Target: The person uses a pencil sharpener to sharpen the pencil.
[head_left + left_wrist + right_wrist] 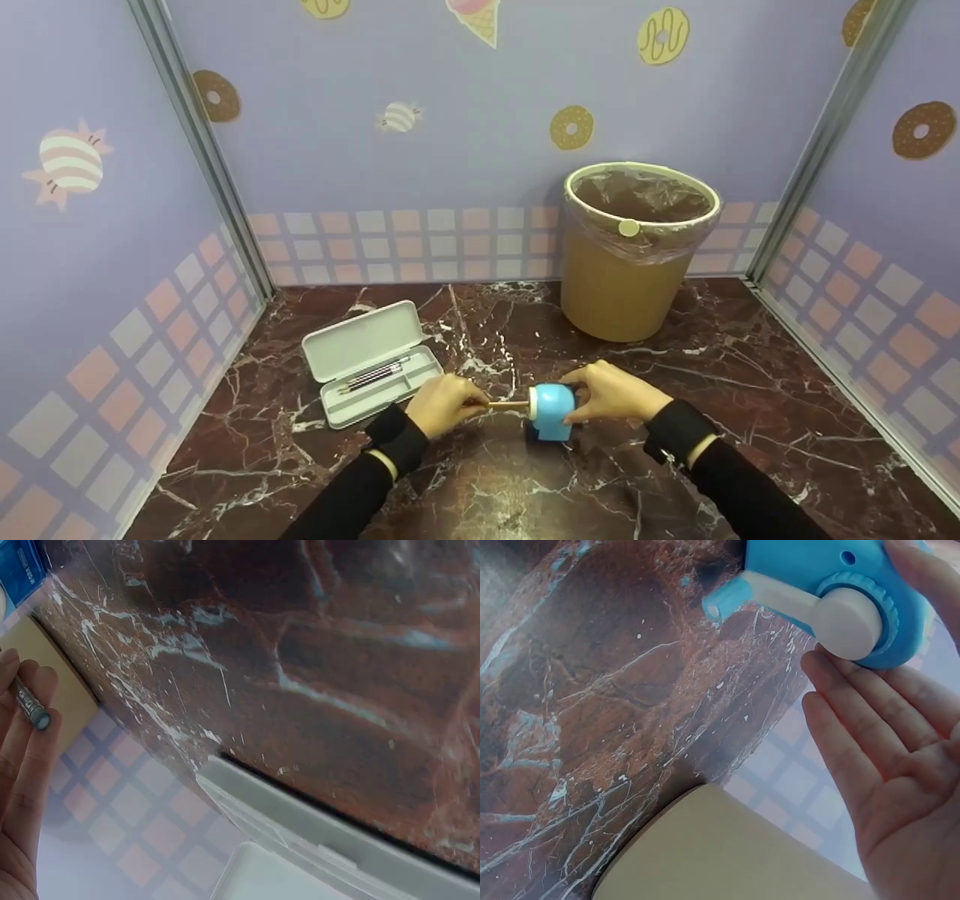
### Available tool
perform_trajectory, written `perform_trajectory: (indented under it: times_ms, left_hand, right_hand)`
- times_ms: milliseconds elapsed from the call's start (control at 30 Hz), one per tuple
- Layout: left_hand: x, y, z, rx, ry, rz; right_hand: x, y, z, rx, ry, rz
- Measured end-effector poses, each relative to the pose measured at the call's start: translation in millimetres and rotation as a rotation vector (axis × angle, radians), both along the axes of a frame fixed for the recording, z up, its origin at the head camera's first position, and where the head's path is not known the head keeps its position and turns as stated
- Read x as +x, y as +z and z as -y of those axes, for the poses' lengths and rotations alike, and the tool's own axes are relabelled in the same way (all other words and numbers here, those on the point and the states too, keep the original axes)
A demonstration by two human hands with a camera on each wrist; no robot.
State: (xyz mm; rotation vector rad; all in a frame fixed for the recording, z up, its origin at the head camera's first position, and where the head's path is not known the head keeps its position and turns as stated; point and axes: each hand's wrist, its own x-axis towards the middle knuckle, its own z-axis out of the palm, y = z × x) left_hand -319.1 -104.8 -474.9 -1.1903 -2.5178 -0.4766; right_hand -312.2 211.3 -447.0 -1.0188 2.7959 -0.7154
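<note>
A blue pencil sharpener stands on the dark marbled table between my hands. Its white crank arm, tipped with a blue knob, shows in the right wrist view. My right hand grips the sharpener's body, thumb on one side and fingers on the other. From the left, my left hand pinches a pencil whose front end sits in the sharpener's white-ringed opening. In the left wrist view, the metal band and eraser end stick out between the fingers. The pencil's point is hidden inside.
An open white pencil case lies left of my hands, with several pencils inside. A tan waste bin with a clear liner stands at the back right. Small pale scraps are scattered behind the sharpener. Patterned walls enclose the table.
</note>
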Motion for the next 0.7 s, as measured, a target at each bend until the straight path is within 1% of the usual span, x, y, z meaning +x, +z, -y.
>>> perform_trajectory:
  times_ms: [167,533,700]
  left_hand:
    - [0.3,0.7,-1.2,0.004,-0.001,0.013]
    - [3.0,2.2,-3.7,0.002,-0.006,0.03]
    - [3.3,2.2,-4.6,-0.002,-0.013,0.0]
  right_hand:
    - [-1.3,-0.6,1.0,0.004,-0.015,-0.005]
    - [-0.5,-2.8,1.9,0.02,-0.018,-0.022]
    - [-0.1,-1.2,1.5,0.028,-0.01,-0.033]
